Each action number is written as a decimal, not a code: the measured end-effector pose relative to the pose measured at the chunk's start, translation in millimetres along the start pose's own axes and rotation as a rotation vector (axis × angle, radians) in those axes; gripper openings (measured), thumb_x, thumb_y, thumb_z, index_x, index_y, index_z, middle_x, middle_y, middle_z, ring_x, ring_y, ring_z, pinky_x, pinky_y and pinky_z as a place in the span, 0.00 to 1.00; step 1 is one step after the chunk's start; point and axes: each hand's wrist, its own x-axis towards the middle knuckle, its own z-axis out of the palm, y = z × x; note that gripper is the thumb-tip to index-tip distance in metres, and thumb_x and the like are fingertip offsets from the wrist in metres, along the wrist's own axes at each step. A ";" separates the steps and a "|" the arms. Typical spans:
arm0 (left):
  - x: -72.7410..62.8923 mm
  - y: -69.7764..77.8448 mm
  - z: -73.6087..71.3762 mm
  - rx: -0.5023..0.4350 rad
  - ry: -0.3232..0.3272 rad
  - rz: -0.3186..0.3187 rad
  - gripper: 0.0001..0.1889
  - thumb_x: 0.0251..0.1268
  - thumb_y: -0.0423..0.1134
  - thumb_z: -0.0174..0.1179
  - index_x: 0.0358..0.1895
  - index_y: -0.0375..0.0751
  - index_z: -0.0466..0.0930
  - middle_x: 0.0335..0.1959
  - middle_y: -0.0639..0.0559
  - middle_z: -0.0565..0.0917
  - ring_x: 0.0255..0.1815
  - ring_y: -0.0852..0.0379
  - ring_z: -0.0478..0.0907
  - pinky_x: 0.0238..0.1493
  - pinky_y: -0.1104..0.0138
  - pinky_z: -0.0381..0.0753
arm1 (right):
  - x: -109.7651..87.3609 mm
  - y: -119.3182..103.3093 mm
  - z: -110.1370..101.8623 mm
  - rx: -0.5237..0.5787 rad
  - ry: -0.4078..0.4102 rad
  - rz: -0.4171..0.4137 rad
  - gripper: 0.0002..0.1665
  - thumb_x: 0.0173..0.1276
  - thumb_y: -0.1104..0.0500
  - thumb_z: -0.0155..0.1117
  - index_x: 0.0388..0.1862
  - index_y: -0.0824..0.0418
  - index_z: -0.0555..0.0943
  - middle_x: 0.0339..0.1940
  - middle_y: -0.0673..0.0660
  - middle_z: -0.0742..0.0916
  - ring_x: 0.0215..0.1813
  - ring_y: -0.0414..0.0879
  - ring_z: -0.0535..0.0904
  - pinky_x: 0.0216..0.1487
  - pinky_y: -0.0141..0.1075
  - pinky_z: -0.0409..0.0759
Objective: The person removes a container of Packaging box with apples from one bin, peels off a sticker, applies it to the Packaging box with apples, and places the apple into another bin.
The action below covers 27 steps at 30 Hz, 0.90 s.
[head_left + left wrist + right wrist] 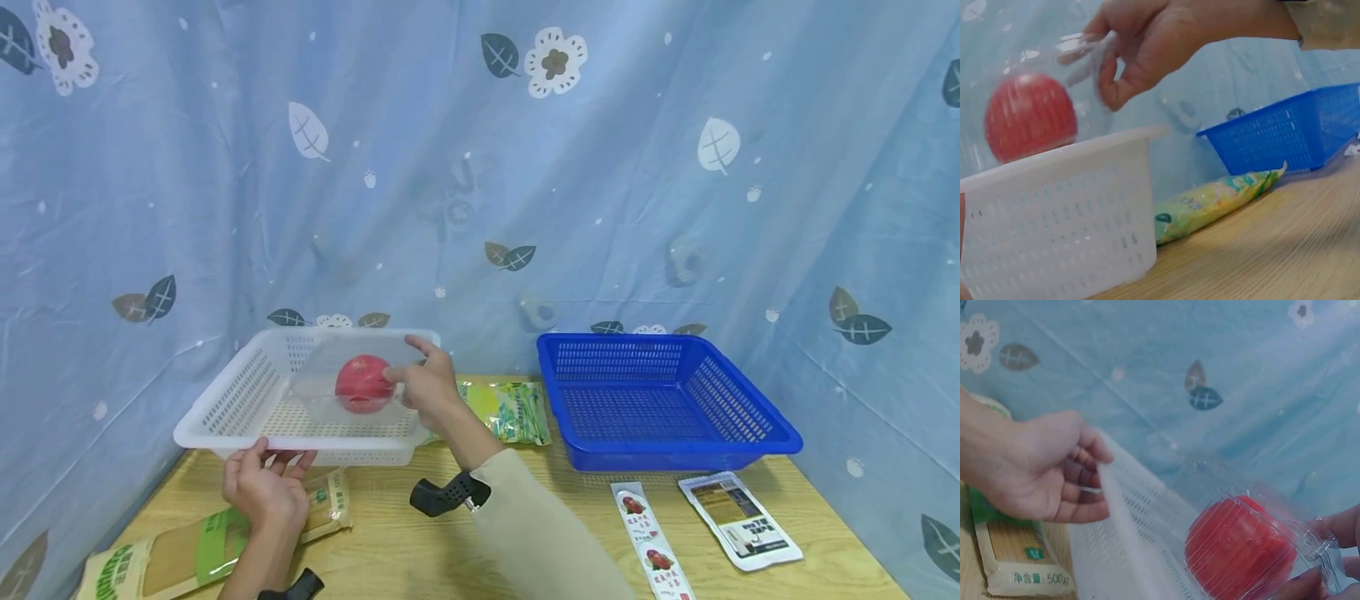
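In the head view, my right hand (429, 382) pinches the edge of a clear plastic package (1213, 472) over the white basket (300, 444). Inside the clear plastic is a red, round, fruit-like item (363, 383); its exact kind is unclear. The package tilts above the basket's floor, within its walls in this view. My left hand (266, 492) holds the basket's front rim, fingertips at the edge, as the right wrist view also shows. The basket's near side looks raised off the table in the left wrist view.
A blue basket (667, 458) stands at right. Between the baskets lies a green-yellow packet (513, 410). Noodle-like packages (176, 554) lie at front left. A strip of fruit-printed packets (651, 542) and a white pouch (741, 521) lie front right. A blue curtain (480, 167) hangs behind.
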 end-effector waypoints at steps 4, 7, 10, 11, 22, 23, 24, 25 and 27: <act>0.2 0.9 0.4 -0.003 -0.003 -0.002 0.05 0.75 0.31 0.52 0.38 0.35 0.69 0.29 0.47 0.75 0.17 0.51 0.80 0.21 0.56 0.88 | -7.5 -5.4 -10.6 0.054 -0.043 -0.009 0.41 0.64 0.70 0.69 0.76 0.53 0.70 0.43 0.57 0.74 0.18 0.39 0.60 0.19 0.28 0.64; 0.4 1.3 -0.2 -0.003 -0.004 0.003 0.04 0.75 0.31 0.52 0.38 0.35 0.69 0.29 0.47 0.74 0.17 0.51 0.79 0.21 0.56 0.88 | -13.0 -10.0 -18.8 0.082 -0.069 -0.013 0.41 0.64 0.70 0.68 0.76 0.55 0.69 0.37 0.54 0.69 0.19 0.40 0.59 0.20 0.28 0.62; 0.7 2.0 -1.2 0.005 -0.005 0.019 0.05 0.76 0.31 0.51 0.38 0.35 0.69 0.30 0.47 0.75 0.17 0.52 0.79 0.21 0.57 0.88 | -17.5 -14.3 -27.7 0.109 -0.087 -0.004 0.41 0.65 0.71 0.67 0.76 0.54 0.69 0.37 0.53 0.66 0.18 0.40 0.56 0.20 0.29 0.61; 0.9 2.4 -1.4 0.007 -0.004 0.023 0.05 0.76 0.31 0.51 0.37 0.35 0.69 0.30 0.47 0.75 0.17 0.52 0.80 0.21 0.57 0.88 | -18.7 -15.5 -31.0 0.116 -0.092 0.000 0.41 0.66 0.71 0.67 0.76 0.54 0.69 0.39 0.54 0.67 0.18 0.41 0.55 0.20 0.30 0.61; 0.9 4.6 -1.5 0.006 -0.018 0.030 0.06 0.76 0.31 0.51 0.37 0.36 0.68 0.30 0.47 0.72 0.17 0.52 0.79 0.21 0.57 0.88 | -38.9 -22.2 -69.9 0.181 -0.104 -0.049 0.39 0.65 0.73 0.65 0.75 0.54 0.71 0.35 0.52 0.65 0.22 0.41 0.58 0.19 0.28 0.61; 1.0 3.4 -1.8 0.009 -0.023 0.027 0.06 0.76 0.31 0.51 0.37 0.36 0.68 0.31 0.47 0.72 0.18 0.52 0.79 0.21 0.57 0.88 | -42.0 -22.3 -74.0 0.188 -0.099 -0.053 0.39 0.65 0.74 0.64 0.74 0.54 0.71 0.34 0.52 0.65 0.22 0.40 0.59 0.18 0.28 0.60; 0.8 2.3 -2.0 0.011 -0.025 0.024 0.06 0.76 0.31 0.51 0.37 0.36 0.68 0.31 0.47 0.71 0.18 0.52 0.79 0.21 0.57 0.88 | -44.6 -22.0 -78.2 0.197 -0.097 -0.056 0.39 0.65 0.74 0.64 0.74 0.55 0.71 0.34 0.52 0.65 0.23 0.41 0.60 0.19 0.28 0.60; 0.7 1.5 -2.1 0.012 -0.030 0.026 0.06 0.76 0.31 0.51 0.36 0.36 0.67 0.31 0.47 0.71 0.18 0.52 0.79 0.21 0.57 0.88 | -47.3 -21.6 -82.5 0.204 -0.097 -0.056 0.39 0.66 0.74 0.63 0.75 0.55 0.70 0.34 0.52 0.65 0.24 0.41 0.61 0.19 0.28 0.62; 1.4 0.8 -1.6 0.015 -0.044 0.026 0.06 0.77 0.32 0.50 0.37 0.36 0.67 0.32 0.47 0.71 0.19 0.52 0.79 0.21 0.57 0.88 | -51.9 -21.1 -90.5 0.207 -0.094 -0.054 0.39 0.67 0.75 0.62 0.75 0.54 0.70 0.35 0.51 0.65 0.25 0.40 0.63 0.19 0.28 0.62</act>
